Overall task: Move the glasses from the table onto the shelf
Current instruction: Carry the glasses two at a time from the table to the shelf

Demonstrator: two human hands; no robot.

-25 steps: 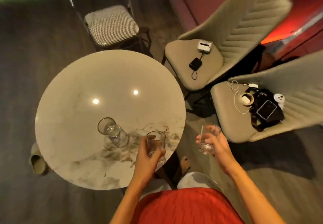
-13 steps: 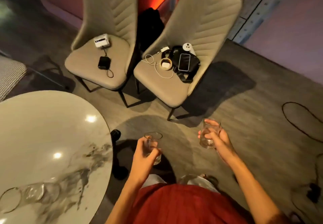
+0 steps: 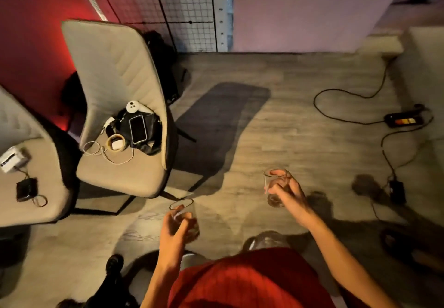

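My left hand (image 3: 174, 232) is wrapped around a clear tumbler glass (image 3: 184, 213), held upright over the wooden floor. My right hand (image 3: 287, 193) grips a second clear glass (image 3: 274, 183), also upright, a little higher and to the right. Both glasses look empty. The round table and the shelf are out of view.
A beige chair (image 3: 125, 163) at left carries a black bag, a phone (image 3: 138, 128) and cables. A second chair (image 3: 28, 187) sits at the far left edge. Black cables and a power strip (image 3: 402, 120) lie on the floor at right. A wire grid panel (image 3: 182, 7) stands against the far wall.
My view has swung right, away from the table, which has left the frame along with the glass on it. Both hands keep their glasses; the chairs have shifted left.
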